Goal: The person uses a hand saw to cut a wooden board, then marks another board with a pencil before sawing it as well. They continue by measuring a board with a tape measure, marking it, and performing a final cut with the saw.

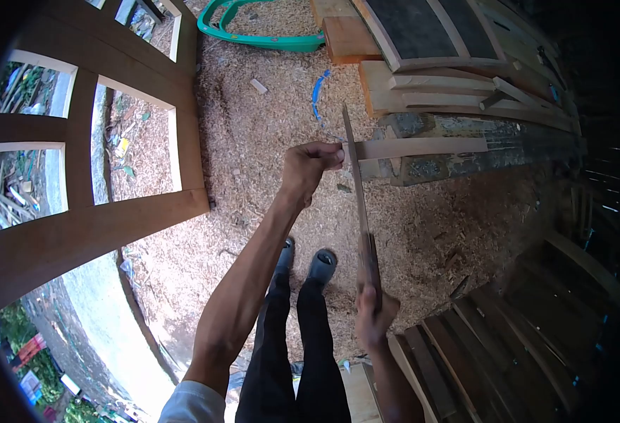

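My left hand (pixel 310 169) pinches the near end of a thin, light wooden strip (pixel 423 146), which lies across a worn, weathered beam (pixel 465 161). In my right hand (pixel 376 314) is the handle of a long handsaw (pixel 360 204). The saw's blade crosses the strip just to the right of my left fingers, and its narrow tip points away from me. Whether the teeth have cut into the wood is too small to tell.
A wooden frame with openings (pixel 134 211) stands at the left. Boards and slats (pixel 451 92) are stacked at the upper right, dark planks (pixel 458 352) at the lower right. A green plastic object (pixel 268 41) and a blue strip (pixel 316 95) lie on the shavings-covered ground (pixel 268 106).
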`<action>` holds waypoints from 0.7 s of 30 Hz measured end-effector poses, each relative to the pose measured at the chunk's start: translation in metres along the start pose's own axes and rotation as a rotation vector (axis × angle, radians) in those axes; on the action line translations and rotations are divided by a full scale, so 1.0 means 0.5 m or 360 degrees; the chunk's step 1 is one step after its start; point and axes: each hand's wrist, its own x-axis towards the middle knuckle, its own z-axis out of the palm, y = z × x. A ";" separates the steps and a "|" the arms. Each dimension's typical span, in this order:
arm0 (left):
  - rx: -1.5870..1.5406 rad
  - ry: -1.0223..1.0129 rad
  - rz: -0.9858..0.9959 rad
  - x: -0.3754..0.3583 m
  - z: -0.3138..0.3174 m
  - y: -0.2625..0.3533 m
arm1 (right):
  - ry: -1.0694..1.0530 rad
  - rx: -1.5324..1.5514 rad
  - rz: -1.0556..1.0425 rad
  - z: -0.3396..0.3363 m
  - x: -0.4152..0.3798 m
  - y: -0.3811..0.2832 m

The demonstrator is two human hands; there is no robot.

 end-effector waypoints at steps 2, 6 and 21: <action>0.0010 -0.0018 0.0034 0.003 -0.003 0.011 | -0.0028 0.0018 -0.0042 0.060 0.136 -0.031; -0.0060 -0.0017 0.0004 0.009 -0.010 -0.006 | -0.0028 -0.0100 -0.0105 0.071 0.139 -0.040; 0.0055 -0.0067 -0.0061 0.011 -0.012 0.011 | 0.0093 0.0067 -0.0072 0.044 0.044 0.017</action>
